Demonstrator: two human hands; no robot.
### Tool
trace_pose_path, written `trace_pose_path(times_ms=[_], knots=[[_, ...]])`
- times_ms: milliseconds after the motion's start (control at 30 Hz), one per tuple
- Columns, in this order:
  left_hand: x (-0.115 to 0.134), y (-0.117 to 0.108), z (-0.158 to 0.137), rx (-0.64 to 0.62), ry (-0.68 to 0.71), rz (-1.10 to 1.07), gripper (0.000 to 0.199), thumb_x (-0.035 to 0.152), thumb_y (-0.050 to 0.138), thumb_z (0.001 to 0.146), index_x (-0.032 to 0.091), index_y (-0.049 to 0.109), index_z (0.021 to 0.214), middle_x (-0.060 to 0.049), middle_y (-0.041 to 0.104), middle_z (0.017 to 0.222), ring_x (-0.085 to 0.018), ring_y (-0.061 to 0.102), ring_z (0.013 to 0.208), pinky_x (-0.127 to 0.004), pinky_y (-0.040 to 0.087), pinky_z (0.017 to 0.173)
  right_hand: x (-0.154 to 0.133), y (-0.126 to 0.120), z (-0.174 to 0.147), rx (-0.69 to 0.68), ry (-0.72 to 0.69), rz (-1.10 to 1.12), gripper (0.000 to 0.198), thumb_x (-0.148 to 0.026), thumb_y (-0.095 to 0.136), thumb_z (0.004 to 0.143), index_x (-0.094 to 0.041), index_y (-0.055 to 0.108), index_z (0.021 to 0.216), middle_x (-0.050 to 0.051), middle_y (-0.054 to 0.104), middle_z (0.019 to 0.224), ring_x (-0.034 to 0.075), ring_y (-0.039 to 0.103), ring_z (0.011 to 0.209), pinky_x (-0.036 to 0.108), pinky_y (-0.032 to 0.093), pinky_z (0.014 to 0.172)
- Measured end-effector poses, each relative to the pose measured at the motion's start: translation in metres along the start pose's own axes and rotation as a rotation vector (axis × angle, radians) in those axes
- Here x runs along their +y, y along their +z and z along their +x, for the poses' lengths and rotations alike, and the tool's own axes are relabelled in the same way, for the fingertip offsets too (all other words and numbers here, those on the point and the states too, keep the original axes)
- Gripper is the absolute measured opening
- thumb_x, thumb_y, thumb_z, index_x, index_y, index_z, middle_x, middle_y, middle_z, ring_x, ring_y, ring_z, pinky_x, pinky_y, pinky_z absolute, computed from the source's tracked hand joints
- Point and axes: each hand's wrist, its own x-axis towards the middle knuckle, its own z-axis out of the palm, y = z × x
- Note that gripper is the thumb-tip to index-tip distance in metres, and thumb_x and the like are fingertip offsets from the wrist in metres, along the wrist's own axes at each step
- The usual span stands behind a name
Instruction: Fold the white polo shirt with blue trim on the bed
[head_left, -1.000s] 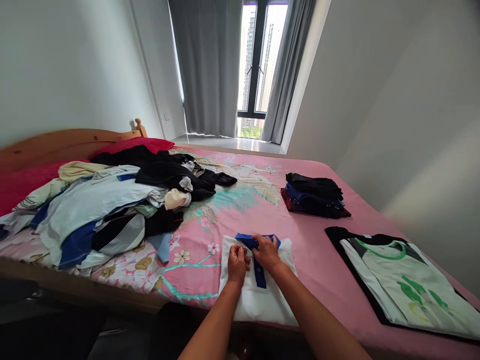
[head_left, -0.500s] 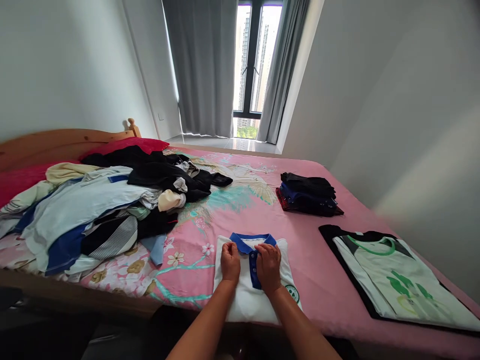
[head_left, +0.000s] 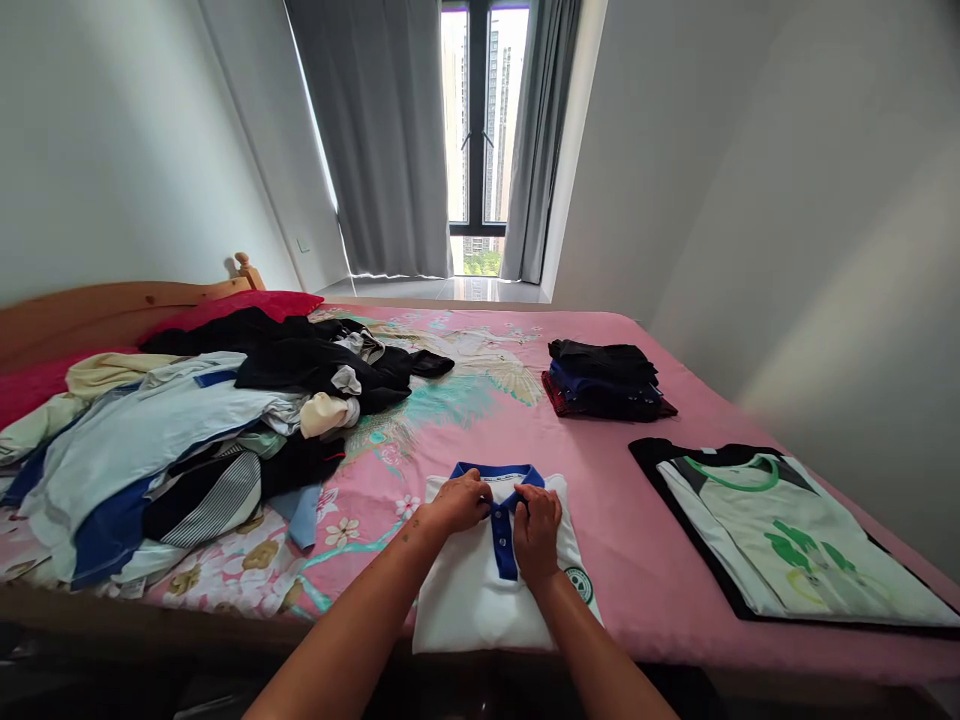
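A folded white polo shirt (head_left: 480,600) with a blue collar and blue button placket lies flat on the bed's near edge. A round green badge is on its chest at the right. My left hand (head_left: 459,502) reaches over the left side of the collar, its fingers bent together on the collar edge by the neck opening. On the other side, my right hand (head_left: 537,525) has its fingers curled onto the collar's right point, close to the top of the placket. Both hands' fingertips are partly hidden.
A loose heap of clothes (head_left: 172,420) covers the bed's left side. Farther back to the right sits a folded dark stack (head_left: 604,380). Near the right edge, a white T-shirt (head_left: 787,540) with a green print lies on black cloth. The bed has a pink sheet (head_left: 600,560).
My left hand has turned and moved from a fist on the collar's left to bent fingers nearer the neck opening. My right hand stays at the collar's right. The view has shifted slightly.
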Motion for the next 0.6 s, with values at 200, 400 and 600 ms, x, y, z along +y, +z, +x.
trace_pose_path(times_ms=[200,400,600], knots=[[-0.004,0.007,0.008,-0.031,-0.003,-0.102,0.014,0.011,0.061,0.059,0.023,0.065,0.064,-0.003,0.064,0.069,-0.021,0.06,0.073,-0.027,0.045,0.071,-0.001,0.0,0.002,-0.014,0.015,-0.006,0.025,-0.02,0.037,0.089,-0.019,0.054,0.107,0.006,0.061,0.104,0.019,0.052,0.104,0.048,0.019,0.106],[-0.01,0.004,0.014,-0.166,-0.103,-0.198,0.009,0.015,0.063,0.054,0.021,0.059,0.048,0.002,0.054,0.046,-0.016,0.053,0.053,-0.025,0.043,0.058,-0.024,-0.011,-0.003,-0.155,0.121,0.178,0.022,-0.03,0.042,0.088,-0.019,0.06,0.097,0.009,0.064,0.094,0.021,0.057,0.091,0.036,0.041,0.085],[-0.014,-0.006,0.019,-0.335,-0.216,-0.388,0.025,0.02,0.058,0.058,0.02,0.072,0.08,0.004,0.057,0.049,-0.01,0.046,0.039,-0.019,0.034,0.039,-0.052,-0.012,-0.01,-0.561,0.633,0.436,0.019,-0.035,0.051,0.079,-0.02,0.062,0.072,0.002,0.061,0.058,0.015,0.055,0.05,0.025,0.039,0.048]])
